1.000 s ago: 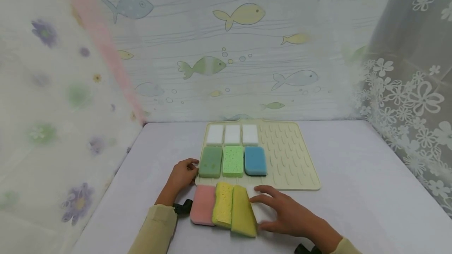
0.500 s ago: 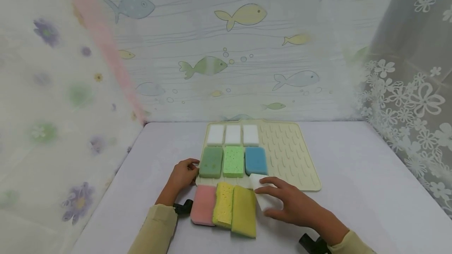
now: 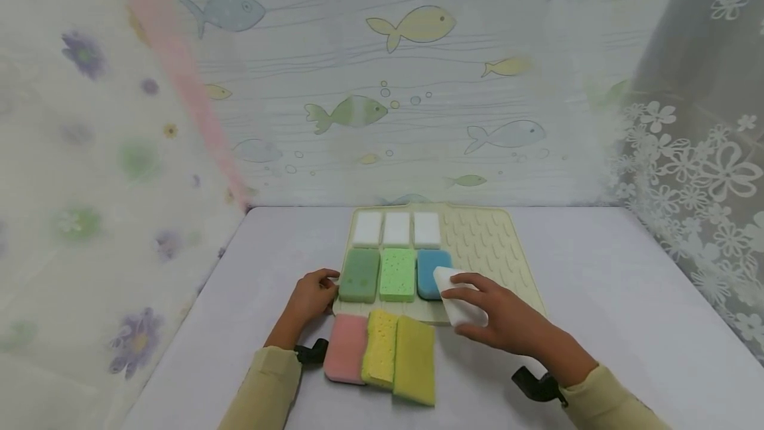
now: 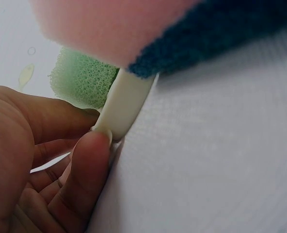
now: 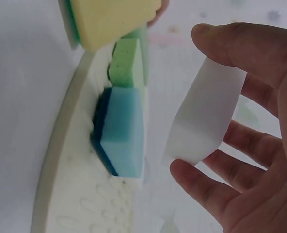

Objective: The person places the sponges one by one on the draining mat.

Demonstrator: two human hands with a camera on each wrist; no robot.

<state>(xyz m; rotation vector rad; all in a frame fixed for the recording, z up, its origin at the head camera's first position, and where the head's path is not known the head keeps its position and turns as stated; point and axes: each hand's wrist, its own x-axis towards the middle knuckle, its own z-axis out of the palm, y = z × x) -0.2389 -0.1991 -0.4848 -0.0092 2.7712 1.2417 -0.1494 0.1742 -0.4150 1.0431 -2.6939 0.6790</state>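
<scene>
My right hand (image 3: pixel 507 317) holds a white sponge (image 3: pixel 467 314) by its edges, thumb on one side and fingers on the other. The sponge hangs tilted above the cream ridged tray (image 3: pixel 489 237), overlapping the blue sponge (image 3: pixel 431 264) in the head view. In the right wrist view the white sponge (image 5: pixel 206 111) is raised off the tray, apart from the blue one. My left hand (image 3: pixel 312 294) pinches the tray's near left corner between thumb and fingers; the left wrist view shows the tray's rim (image 4: pixel 126 104) in that pinch.
Three white sponges (image 3: pixel 396 229) form the tray's back row. A dark green sponge (image 3: pixel 359 275) and a light green one (image 3: pixel 397 275) lie left of the blue. A pink sponge (image 3: pixel 346 349) and two yellow sponges (image 3: pixel 414 360) lie overlapping before the tray.
My right hand has lifted the white sponge from beside the yellow sponges and carried it forward over the tray's near edge. The left hand has stayed at the tray corner.
</scene>
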